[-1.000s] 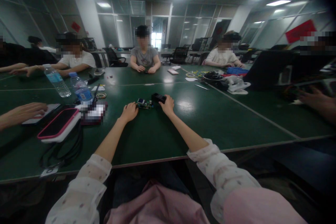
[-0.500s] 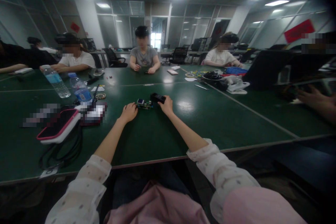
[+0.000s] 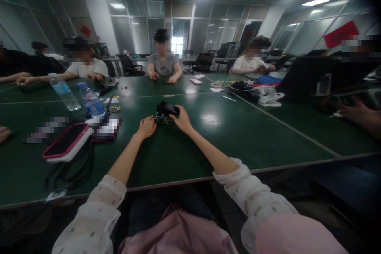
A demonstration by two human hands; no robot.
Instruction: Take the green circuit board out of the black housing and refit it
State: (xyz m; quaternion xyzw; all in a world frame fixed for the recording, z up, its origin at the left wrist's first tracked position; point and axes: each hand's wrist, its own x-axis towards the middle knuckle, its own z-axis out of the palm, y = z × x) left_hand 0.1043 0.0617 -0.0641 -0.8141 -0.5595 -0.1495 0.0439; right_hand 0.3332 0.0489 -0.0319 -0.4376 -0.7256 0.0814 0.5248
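Observation:
In the head view, my right hand [image 3: 182, 120] grips the right end of a black plastic housing [image 3: 167, 109]. The housing is over a small green circuit board [image 3: 162, 119], covering most of its top. Whether the two touch, I cannot make out. At the board's left end, my left hand [image 3: 147, 126] rests on the table with bent fingers closed against the board's edge. Its fingertips are partly hidden. A pale square part shows between housing and board.
Left on the green table [image 3: 178, 154] are two water bottles [image 3: 64, 92], a pink-rimmed device [image 3: 67, 141] with black cables, and a tape roll [image 3: 114, 108]. A pen [image 3: 229, 99] and cluttered cables [image 3: 241, 86] lie right. Several people sit around; another person's hand [image 3: 4, 133] shows far left.
My right hand has carried the black housing leftward from beside the circuit board to over it. My left hand has stayed put. Another person's hand has appeared at the left edge.

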